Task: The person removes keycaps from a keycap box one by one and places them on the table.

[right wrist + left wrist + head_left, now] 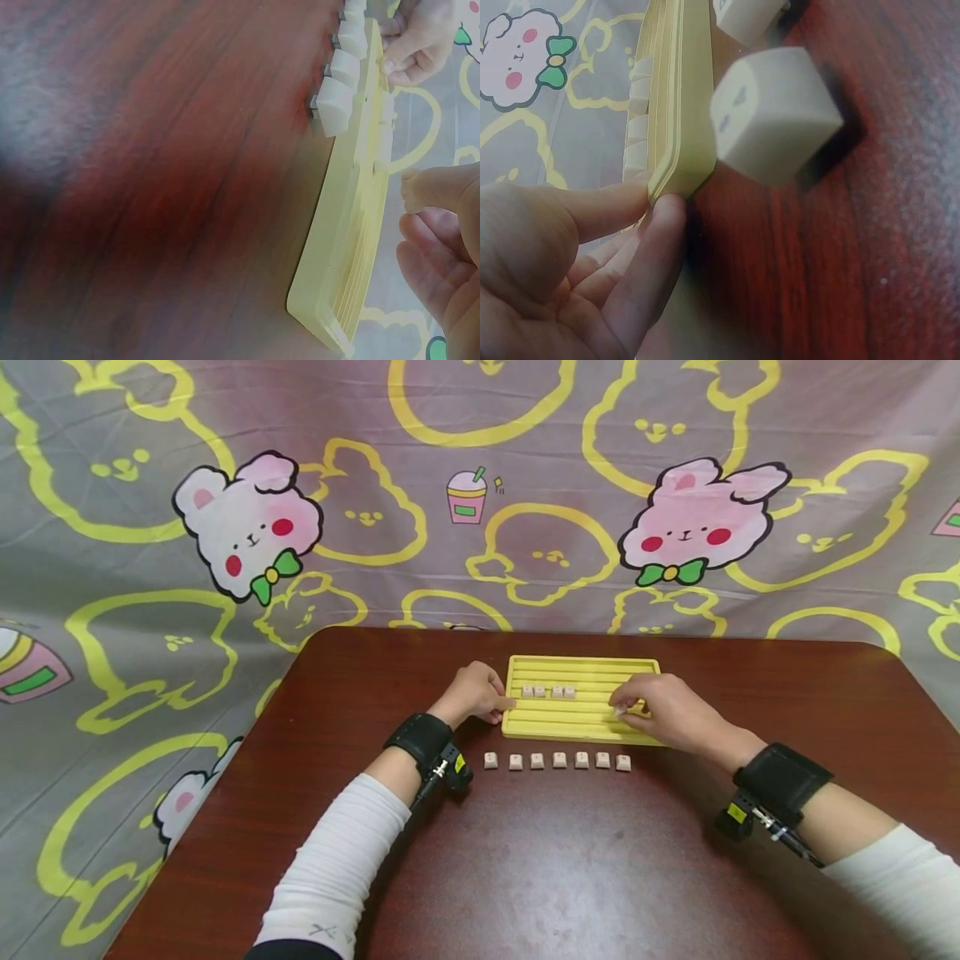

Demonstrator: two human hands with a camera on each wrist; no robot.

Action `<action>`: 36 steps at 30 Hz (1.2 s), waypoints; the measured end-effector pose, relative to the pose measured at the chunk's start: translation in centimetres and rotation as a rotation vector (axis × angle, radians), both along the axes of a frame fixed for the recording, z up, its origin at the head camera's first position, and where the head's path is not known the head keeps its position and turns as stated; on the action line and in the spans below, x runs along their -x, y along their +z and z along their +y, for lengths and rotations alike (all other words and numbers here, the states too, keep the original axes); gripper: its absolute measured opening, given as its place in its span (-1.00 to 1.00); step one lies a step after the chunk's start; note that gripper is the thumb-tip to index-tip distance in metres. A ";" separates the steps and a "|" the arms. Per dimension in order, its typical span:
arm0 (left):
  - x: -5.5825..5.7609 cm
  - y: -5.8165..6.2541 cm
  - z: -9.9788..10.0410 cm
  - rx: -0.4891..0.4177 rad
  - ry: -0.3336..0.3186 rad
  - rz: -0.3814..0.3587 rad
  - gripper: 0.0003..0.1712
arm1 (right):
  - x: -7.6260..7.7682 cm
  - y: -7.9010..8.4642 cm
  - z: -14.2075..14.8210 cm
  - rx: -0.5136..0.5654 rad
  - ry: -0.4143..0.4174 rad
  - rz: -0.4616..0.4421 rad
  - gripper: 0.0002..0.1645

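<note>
A yellow ridged tray point(582, 732) lies on the table, with several white keycaps point(557, 692) standing in one of its rows, left of the middle. My left hand point(477, 692) holds the tray's left edge; in the left wrist view, thumb point(611, 210) and fingers pinch its corner. Over the tray's right part, my right hand point(663, 706) pinches a small white keycap point(619, 711) between thumb and fingertips. That keycap point(411, 193) is mostly covered by the fingers in the right wrist view. The tray's right edge is partly hidden behind this hand.
Several more keycaps point(559, 760) form a row on the brown table point(525, 860), just in front of the tray. Behind the table hangs a patterned cloth point(551, 560). Each wrist wears a black strap with a small camera point(456, 770).
</note>
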State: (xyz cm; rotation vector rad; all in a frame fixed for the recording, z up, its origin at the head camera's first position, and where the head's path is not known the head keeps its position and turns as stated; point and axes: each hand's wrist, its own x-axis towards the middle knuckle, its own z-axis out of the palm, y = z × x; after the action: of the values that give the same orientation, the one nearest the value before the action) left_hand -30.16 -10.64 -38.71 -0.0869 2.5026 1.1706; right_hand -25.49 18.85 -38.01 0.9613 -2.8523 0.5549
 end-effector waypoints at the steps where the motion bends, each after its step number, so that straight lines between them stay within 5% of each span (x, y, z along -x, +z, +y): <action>1: 0.0 0.0 0.0 0.000 0.000 0.000 -0.78 | -0.1 0.0 0.1 0.000 0.001 -0.006 -0.75; 36: 0.2 0.0 0.2 -0.002 0.014 -0.002 -0.78 | -3.5 0.2 2.2 -0.005 0.042 0.027 -0.73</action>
State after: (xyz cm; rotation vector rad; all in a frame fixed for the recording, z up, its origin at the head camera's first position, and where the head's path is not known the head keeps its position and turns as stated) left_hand -30.32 -10.44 -38.70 -0.1043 2.5029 1.1785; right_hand -22.00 21.04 -37.80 1.0236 -2.8175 0.5344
